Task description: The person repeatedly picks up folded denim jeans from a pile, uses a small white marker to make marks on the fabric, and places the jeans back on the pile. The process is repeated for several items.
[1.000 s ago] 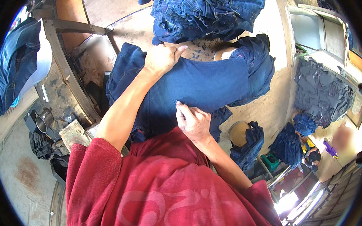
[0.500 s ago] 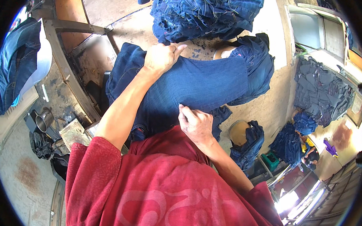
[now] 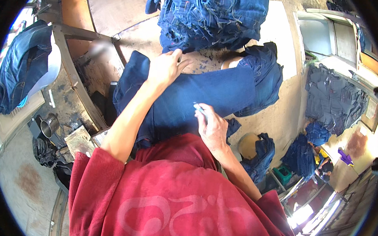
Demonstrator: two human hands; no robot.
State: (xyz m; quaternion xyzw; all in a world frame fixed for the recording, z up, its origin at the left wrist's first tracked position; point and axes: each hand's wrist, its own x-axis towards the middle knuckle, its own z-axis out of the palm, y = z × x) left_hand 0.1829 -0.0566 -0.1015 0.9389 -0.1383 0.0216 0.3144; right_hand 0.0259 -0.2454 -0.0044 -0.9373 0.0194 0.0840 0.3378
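A pair of blue jeans (image 3: 199, 90) lies across in front of me, one leg stretched to the right. My left hand (image 3: 163, 69) is at its far edge, thumb and fingertips apart, with no cloth visible between them; the wrist and forearm cross over the denim. Above the near part of the leg, my right hand (image 3: 212, 127) is closed around a small, slim, greyish-teal tool (image 3: 201, 110), its tip pointing up and left. Most of that tool is hidden by the fingers, so its kind cannot be made out.
A tall pile of jeans (image 3: 211, 21) stands at the far side. More denim (image 3: 263, 79) hangs bunched at the right end, with a round stool (image 3: 249, 146) below it. Dark garments (image 3: 335, 98) lie far right. At left are a wooden frame (image 3: 78, 73) and draped jeans (image 3: 20, 66).
My right hand has lifted slightly and turned, showing the small tool. The fingers of my left hand have shifted a little, and the view has moved slightly.
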